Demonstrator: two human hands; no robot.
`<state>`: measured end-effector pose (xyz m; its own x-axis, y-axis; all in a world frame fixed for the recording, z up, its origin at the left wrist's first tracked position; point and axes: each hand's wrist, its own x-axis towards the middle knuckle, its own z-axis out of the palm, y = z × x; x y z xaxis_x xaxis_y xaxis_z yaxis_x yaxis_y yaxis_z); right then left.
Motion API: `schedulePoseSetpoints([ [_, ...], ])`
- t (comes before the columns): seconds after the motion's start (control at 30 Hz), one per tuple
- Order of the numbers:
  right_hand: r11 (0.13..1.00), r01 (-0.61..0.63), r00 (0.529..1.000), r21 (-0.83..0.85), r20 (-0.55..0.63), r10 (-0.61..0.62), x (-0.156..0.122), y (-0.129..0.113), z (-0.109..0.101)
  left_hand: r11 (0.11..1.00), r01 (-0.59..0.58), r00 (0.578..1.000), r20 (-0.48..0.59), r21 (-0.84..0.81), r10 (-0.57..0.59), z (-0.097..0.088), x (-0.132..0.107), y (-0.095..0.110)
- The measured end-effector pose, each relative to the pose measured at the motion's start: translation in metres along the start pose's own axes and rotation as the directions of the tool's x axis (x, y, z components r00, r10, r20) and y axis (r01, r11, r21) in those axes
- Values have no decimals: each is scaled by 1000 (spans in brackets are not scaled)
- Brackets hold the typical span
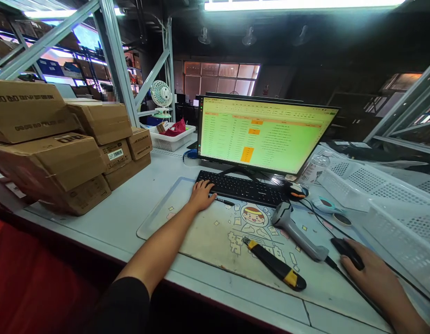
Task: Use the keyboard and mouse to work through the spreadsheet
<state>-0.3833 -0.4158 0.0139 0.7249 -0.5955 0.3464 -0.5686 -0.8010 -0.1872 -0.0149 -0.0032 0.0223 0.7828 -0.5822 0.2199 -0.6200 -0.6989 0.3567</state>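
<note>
My left hand [201, 195] rests on the left end of a black keyboard [244, 188], its fingers stretched over the keys and holding nothing. Just beside it lies a black pen [224, 201]. At the right, my right hand [372, 273] is curved around a black computer mouse [346, 251]. A grey barcode scanner [301, 235] with a cable lies left of the mouse. Nearer the front edge is a black and yellow utility knife [275, 266]. Behind the keyboard a monitor [225, 134] displays a spreadsheet with several orange cells.
Cardboard boxes [44, 160] are stacked on the table's left side. A white basket [173, 141] with red material stands behind. White perforated trays [392, 204], a plastic bottle [317, 167] and a tape roll [342, 219] occupy the right. A printed desk mat [208, 236] lies under the tools.
</note>
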Motion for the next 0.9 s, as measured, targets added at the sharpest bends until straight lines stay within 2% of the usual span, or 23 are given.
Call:
schedulePoseSetpoints([
  [0.13,995,-102,991,17,86,101,1,1,1,1000,-5,1000,-10,4,5,3,1,-2],
  [0.27,996,-88,990,35,111,83,0,-3,-2,1000,-11,1000,-19,7,11,5,2,-3],
  [0.37,989,-147,983,34,118,142,0,-3,-3,1000,-10,1000,-15,6,10,5,2,-3],
  [0.53,994,-87,993,61,86,82,-1,1,0,1000,-10,1000,-10,1,10,3,2,-3],
  [0.63,989,-141,984,48,117,135,-1,-2,-2,1000,-12,1000,-1,-2,12,2,1,-2],
  [0.73,991,-128,983,38,135,122,-1,-8,-7,1000,-8,1000,5,-1,8,1,1,-2],
  [0.9,984,-175,976,28,132,170,-2,-16,-11,1000,-6,1000,5,1,6,1,1,-1],
])
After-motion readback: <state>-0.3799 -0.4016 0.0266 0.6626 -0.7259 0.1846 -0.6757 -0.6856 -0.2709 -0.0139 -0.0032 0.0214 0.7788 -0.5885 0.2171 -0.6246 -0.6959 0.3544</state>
